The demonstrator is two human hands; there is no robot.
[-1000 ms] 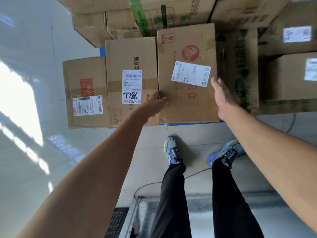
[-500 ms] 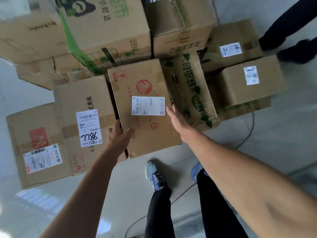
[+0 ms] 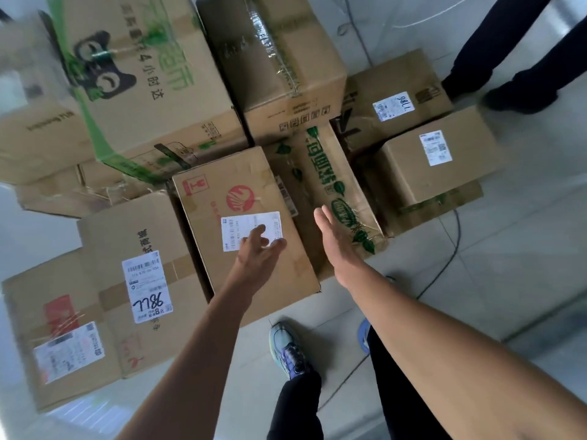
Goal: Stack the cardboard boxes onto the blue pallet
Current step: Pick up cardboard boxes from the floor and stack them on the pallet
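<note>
A cardboard box with a red round logo [image 3: 241, 198] and a white label stands in front of me among other boxes. My left hand [image 3: 259, 249] hovers over its label with loosely spread fingers and holds nothing. To the right, my right hand [image 3: 333, 236] is flat with straight fingers, over the gap between that box and a box with green leaf print [image 3: 330, 173]. The blue pallet is hidden under the boxes.
A box marked 786 [image 3: 136, 268] and a red-labelled box [image 3: 50, 328] stand at left. Taller boxes [image 3: 143, 84] rise behind, smaller ones [image 3: 438, 160] at right. Another person's legs [image 3: 514, 55] stand top right. A cable [image 3: 444, 265] runs on the tiled floor near my feet [image 3: 287, 347].
My left hand let go of the logo box's near left edge and moved over its label. My right hand came off the box's right side. The view swung right and up.
</note>
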